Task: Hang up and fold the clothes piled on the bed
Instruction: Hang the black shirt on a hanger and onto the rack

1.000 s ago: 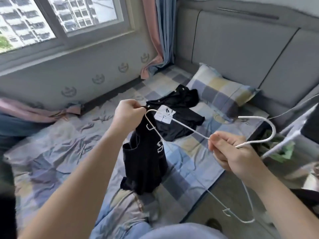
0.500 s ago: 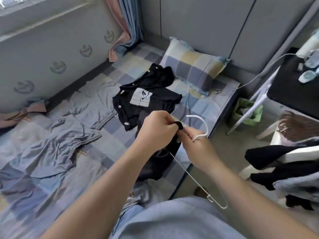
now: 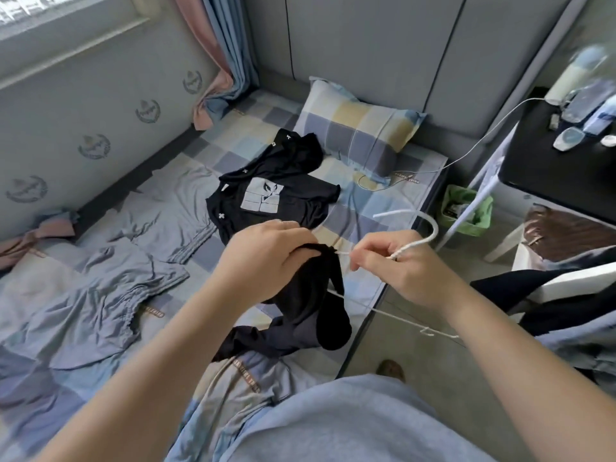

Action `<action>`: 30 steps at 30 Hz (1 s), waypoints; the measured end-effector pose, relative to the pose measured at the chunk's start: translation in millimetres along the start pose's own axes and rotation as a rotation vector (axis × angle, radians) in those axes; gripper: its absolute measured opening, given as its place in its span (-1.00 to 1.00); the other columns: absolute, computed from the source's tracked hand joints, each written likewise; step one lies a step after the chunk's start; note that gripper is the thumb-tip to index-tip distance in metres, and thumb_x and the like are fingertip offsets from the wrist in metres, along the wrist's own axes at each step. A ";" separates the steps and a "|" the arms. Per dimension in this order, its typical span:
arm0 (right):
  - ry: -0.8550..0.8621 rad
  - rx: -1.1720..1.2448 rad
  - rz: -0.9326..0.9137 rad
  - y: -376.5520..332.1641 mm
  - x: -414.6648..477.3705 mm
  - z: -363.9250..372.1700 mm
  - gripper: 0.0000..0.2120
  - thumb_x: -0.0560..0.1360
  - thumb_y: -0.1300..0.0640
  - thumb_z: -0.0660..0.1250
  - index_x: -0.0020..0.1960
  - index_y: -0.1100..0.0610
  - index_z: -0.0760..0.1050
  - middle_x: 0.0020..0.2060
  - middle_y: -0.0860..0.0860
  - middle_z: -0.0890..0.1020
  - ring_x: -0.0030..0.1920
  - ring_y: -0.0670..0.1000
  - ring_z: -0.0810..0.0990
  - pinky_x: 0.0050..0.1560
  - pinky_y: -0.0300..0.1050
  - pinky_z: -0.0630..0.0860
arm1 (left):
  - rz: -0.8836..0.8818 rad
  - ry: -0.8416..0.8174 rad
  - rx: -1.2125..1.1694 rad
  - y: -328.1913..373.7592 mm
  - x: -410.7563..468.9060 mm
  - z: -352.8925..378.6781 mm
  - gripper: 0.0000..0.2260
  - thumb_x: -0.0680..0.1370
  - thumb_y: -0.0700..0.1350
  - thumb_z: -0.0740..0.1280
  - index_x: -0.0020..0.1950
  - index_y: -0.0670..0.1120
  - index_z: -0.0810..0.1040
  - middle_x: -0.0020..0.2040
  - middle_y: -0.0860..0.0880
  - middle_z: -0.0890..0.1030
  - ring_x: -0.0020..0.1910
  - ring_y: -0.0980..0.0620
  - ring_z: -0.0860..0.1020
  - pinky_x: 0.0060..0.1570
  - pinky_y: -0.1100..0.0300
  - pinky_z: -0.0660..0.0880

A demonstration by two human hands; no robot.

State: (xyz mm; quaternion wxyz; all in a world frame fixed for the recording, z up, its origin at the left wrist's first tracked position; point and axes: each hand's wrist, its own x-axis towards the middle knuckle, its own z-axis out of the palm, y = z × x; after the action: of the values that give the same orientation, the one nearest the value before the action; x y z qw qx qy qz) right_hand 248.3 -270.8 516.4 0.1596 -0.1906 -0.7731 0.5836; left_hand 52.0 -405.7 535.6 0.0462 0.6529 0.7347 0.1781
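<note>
Starting at the left, we see grey clothes point(image 3: 100, 295) spread flat and creased on the bed point(image 3: 253, 128), near the wall under the window. Beside them, toward the pillow point(image 3: 360, 128), a black tee point(image 3: 270, 195) with a pale square print lies crumpled on the checked sheet. In front of it our left grip point(image 3: 266, 251) is curled, fingers and thumb pinching the top edge of a black garment point(image 3: 310, 301). The cloth hangs from that pinch, and its lower end rests near the bed's edge. Just to the right, our right grip point(image 3: 393, 265) is closed round the neck of a white hanger point(image 3: 430, 228). Its hook curves up past our knuckles; one wire arm enters the garment by our left fingers, and another runs out below toward the floor. Farther right a green bin point(image 3: 466, 208) stands on the floor between bed and desk point(image 3: 560, 181), whose black top carries small blurred bottles. Dark clothes point(image 3: 500, 286) lie draped over a white chair point(image 3: 573, 280).
</note>
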 end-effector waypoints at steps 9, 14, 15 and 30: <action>0.184 -0.096 0.055 23.0 -12.3 -41.3 -0.78 0.54 -0.09 0.28 -0.19 -0.06 0.62 -0.45 0.08 0.38 -0.40 0.08 0.30 -0.32 -0.07 0.27 | -0.057 0.095 -0.241 -22.3 -14.2 -10.5 -0.85 0.61 -0.09 0.36 0.04 -0.10 0.69 -0.18 0.32 0.52 -0.18 0.33 0.51 -0.11 0.39 0.43; 0.058 -0.132 0.057 24.3 -0.2 -7.7 -0.76 0.63 0.02 0.29 -0.19 0.03 0.59 -0.51 -0.08 0.34 -0.45 -0.07 0.26 -0.38 -0.17 0.24 | -0.095 0.115 -0.285 2.4 -13.3 3.3 -0.89 0.61 -0.16 0.36 -0.09 -0.10 0.63 -0.24 0.22 0.50 -0.24 0.22 0.48 -0.19 0.27 0.42; 0.044 -0.126 0.059 24.2 1.5 -1.9 -0.75 0.63 0.04 0.29 -0.19 0.06 0.58 -0.52 -0.12 0.32 -0.46 -0.09 0.24 -0.39 -0.21 0.23 | -0.106 0.118 -0.277 3.6 -13.8 4.1 -0.86 0.61 -0.17 0.36 -0.16 -0.07 0.57 -0.28 0.21 0.48 -0.26 0.19 0.47 -0.22 0.25 0.40; 0.026 -0.323 -0.009 42.1 -5.6 58.5 -0.63 0.57 0.12 0.39 0.35 -0.02 0.45 0.22 -0.16 0.56 0.26 -0.19 0.49 0.27 -0.30 0.39 | -0.489 0.396 -0.668 18.6 -11.5 17.7 -0.80 0.59 -0.18 0.31 -0.25 -0.15 0.53 -0.45 -0.05 0.39 -0.46 0.15 0.28 -0.47 0.31 0.20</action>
State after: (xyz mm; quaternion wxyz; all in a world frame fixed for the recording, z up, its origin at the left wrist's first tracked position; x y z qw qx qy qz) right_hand 230.4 -312.4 460.1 0.1396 -0.2178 -0.8556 0.4484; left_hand 76.5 -411.8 523.2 0.1536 0.3631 0.7641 0.5106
